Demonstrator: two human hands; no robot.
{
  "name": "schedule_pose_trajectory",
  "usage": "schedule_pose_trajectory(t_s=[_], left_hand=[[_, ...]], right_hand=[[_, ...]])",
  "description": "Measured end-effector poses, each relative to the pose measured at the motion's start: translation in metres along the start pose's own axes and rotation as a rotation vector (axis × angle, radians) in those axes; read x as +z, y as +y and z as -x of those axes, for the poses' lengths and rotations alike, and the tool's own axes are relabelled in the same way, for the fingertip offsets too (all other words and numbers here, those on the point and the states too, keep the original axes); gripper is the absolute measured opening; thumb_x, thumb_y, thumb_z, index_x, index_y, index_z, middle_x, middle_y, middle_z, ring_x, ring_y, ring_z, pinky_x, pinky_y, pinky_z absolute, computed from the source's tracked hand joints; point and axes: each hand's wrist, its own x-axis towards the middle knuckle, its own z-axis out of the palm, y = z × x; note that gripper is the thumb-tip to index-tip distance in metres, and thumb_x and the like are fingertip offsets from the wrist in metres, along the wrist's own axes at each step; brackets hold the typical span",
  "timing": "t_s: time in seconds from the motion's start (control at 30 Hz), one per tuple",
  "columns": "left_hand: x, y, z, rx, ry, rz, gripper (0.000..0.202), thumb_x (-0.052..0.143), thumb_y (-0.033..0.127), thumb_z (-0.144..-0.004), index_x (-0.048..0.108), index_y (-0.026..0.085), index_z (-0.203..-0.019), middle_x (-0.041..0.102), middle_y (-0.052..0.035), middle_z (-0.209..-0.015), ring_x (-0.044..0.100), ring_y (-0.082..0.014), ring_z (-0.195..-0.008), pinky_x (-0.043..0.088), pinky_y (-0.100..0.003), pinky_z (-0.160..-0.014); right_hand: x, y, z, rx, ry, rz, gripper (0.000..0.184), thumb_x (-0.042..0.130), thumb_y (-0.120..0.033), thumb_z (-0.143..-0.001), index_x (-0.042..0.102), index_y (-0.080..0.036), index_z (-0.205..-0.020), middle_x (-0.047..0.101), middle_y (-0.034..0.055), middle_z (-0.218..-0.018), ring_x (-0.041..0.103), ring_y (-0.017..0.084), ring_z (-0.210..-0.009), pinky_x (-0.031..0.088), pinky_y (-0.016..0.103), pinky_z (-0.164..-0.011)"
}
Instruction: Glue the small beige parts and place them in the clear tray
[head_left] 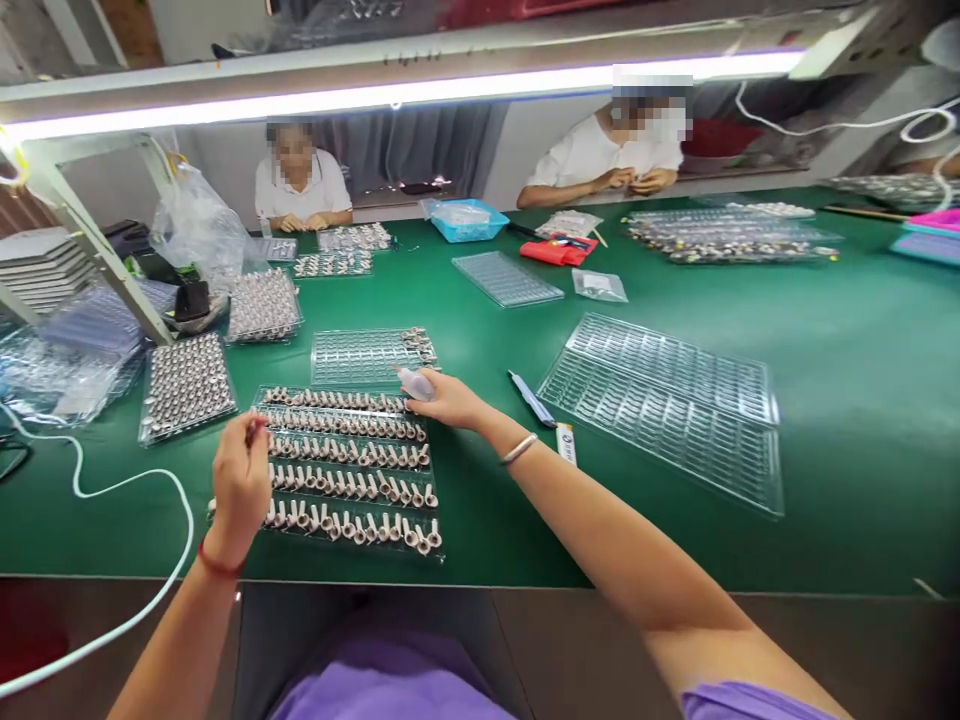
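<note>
A clear plastic tray (346, 470) with several rows of small metal-and-white parts lies on the green table in front of me. My left hand (240, 480) hovers over the tray's left edge, fingers pinched on one small part. My right hand (442, 398) reaches over the tray's far right corner and is closed around a small white bottle (415, 382). Just behind it lies a second clear tray (360, 355), holding only a few parts at its right end.
Filled trays (186, 385) sit at the left, empty clear trays (667, 410) at the right. A blue pen (531, 398) lies beside my right wrist. A white cable (112, 490) loops at the left. Two people work across the table near a blue bin (466, 220).
</note>
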Motion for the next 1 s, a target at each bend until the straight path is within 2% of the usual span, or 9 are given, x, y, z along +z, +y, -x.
schedule_pose_trajectory(t_s=[0.07,0.1,0.17,0.27,0.37,0.53,0.73,0.87,1.0], left_hand=[[0.013,-0.004,-0.046,-0.031,0.028,-0.116,0.028,0.036,0.018,-0.098,0.059,0.015,-0.114,0.064,-0.0137,-0.116,0.060,-0.0223,-0.113,0.046,-0.039,-0.101],[0.018,-0.009,-0.067,-0.056,0.025,-0.179,0.026,0.041,0.019,-0.098,0.059,0.014,-0.114,0.063,-0.0140,-0.118,0.058,-0.0235,-0.115,0.046,-0.042,-0.102],[0.025,-0.023,-0.102,-0.112,-0.006,-0.308,0.031,0.058,0.032,-0.094,0.059,0.015,-0.120,0.061,-0.0105,-0.123,0.059,-0.0254,-0.113,0.049,-0.049,-0.096],[0.030,-0.043,-0.135,-0.168,-0.107,-0.466,0.038,0.062,0.037,-0.092,0.058,0.016,-0.123,0.060,-0.0107,-0.126,0.061,-0.0248,-0.108,0.053,-0.048,-0.091],[0.031,-0.058,-0.153,-0.206,-0.201,-0.583,0.039,0.062,0.036,-0.092,0.058,0.015,-0.124,0.060,-0.0121,-0.125,0.062,-0.0245,-0.107,0.054,-0.046,-0.089],[0.026,-0.073,-0.165,-0.255,-0.299,-0.716,0.039,0.062,0.036,-0.092,0.058,0.015,-0.124,0.060,-0.0123,-0.125,0.062,-0.0249,-0.107,0.054,-0.046,-0.089],[0.001,-0.088,-0.157,-0.294,-0.348,-0.776,0.038,0.061,0.036,-0.092,0.058,0.016,-0.124,0.060,-0.0116,-0.126,0.061,-0.0249,-0.108,0.054,-0.047,-0.090],[-0.018,-0.089,-0.150,-0.317,-0.353,-0.719,0.038,0.061,0.036,-0.092,0.058,0.016,-0.124,0.060,-0.0111,-0.126,0.061,-0.0249,-0.109,0.053,-0.047,-0.090],[-0.039,-0.078,-0.135,-0.302,-0.367,-0.543,0.034,0.061,0.038,-0.092,0.061,0.016,-0.118,0.063,-0.0099,-0.122,0.062,-0.0235,-0.107,0.052,-0.047,-0.091]], right_hand=[[0.003,-0.001,0.001,-0.004,-0.001,0.003,0.027,0.066,-0.036,-0.073,0.061,-0.019,-0.094,0.068,0.0030,-0.085,0.058,0.019,-0.072,0.041,0.027,-0.067],[0.004,-0.002,0.002,-0.005,-0.001,0.005,0.028,0.066,-0.037,-0.073,0.061,-0.020,-0.094,0.068,0.0028,-0.084,0.058,0.019,-0.072,0.042,0.027,-0.067],[0.006,-0.002,0.002,-0.009,0.004,0.010,0.028,0.066,-0.038,-0.073,0.061,-0.020,-0.094,0.068,0.0022,-0.082,0.058,0.019,-0.071,0.042,0.027,-0.066],[0.008,-0.001,0.002,-0.018,0.012,0.014,0.027,0.065,-0.039,-0.073,0.061,-0.021,-0.092,0.068,0.0015,-0.079,0.058,0.018,-0.069,0.042,0.027,-0.065],[0.010,-0.001,0.002,-0.032,0.016,0.014,0.027,0.064,-0.041,-0.073,0.061,-0.021,-0.090,0.067,0.0009,-0.077,0.057,0.018,-0.067,0.042,0.028,-0.063],[0.013,0.001,0.003,-0.021,0.010,0.020,0.028,0.061,-0.043,-0.073,0.059,-0.021,-0.089,0.066,0.0009,-0.077,0.057,0.018,-0.066,0.042,0.028,-0.063],[0.012,-0.002,0.004,0.021,0.010,0.034,0.029,0.061,-0.044,-0.071,0.055,-0.021,-0.087,0.063,0.0012,-0.077,0.056,0.018,-0.067,0.040,0.027,-0.062],[0.010,-0.007,0.006,0.031,0.013,0.039,0.026,0.062,-0.042,-0.071,0.052,-0.022,-0.083,0.062,0.0000,-0.074,0.054,0.017,-0.065,0.039,0.026,-0.061],[0.009,-0.009,0.009,0.040,0.013,0.046,0.024,0.062,-0.040,-0.071,0.051,-0.022,-0.082,0.060,-0.0006,-0.072,0.053,0.016,-0.063,0.037,0.026,-0.059]])
